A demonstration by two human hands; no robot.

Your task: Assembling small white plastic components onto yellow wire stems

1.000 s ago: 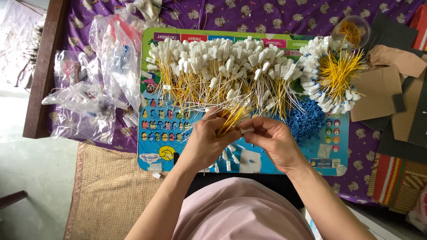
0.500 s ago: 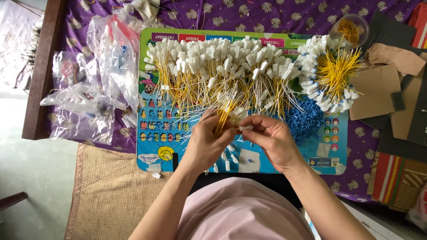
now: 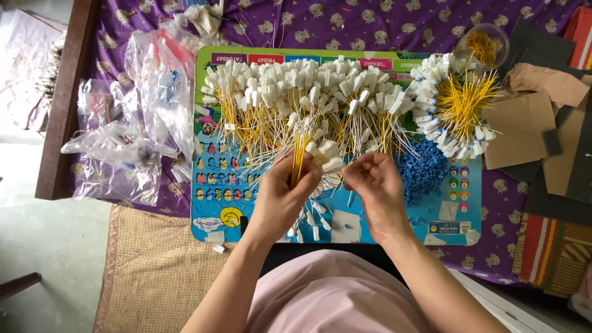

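Hands met at centre frame over a colourful board point(image 3: 216, 203): the left hand point(image 3: 280, 200) was closed around a small bundle of yellow wires point(image 3: 300, 154) with white connectors, while the right hand point(image 3: 376, 191) pinched a wire end beside it. Blue pieces point(image 3: 422, 172) lay right of the hands, plastic bags point(image 3: 132, 132) at left

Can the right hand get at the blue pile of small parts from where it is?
Probably yes. The right hand sits just left of the blue pile on the board, nothing between them; but its fingers are pinching a white connector.
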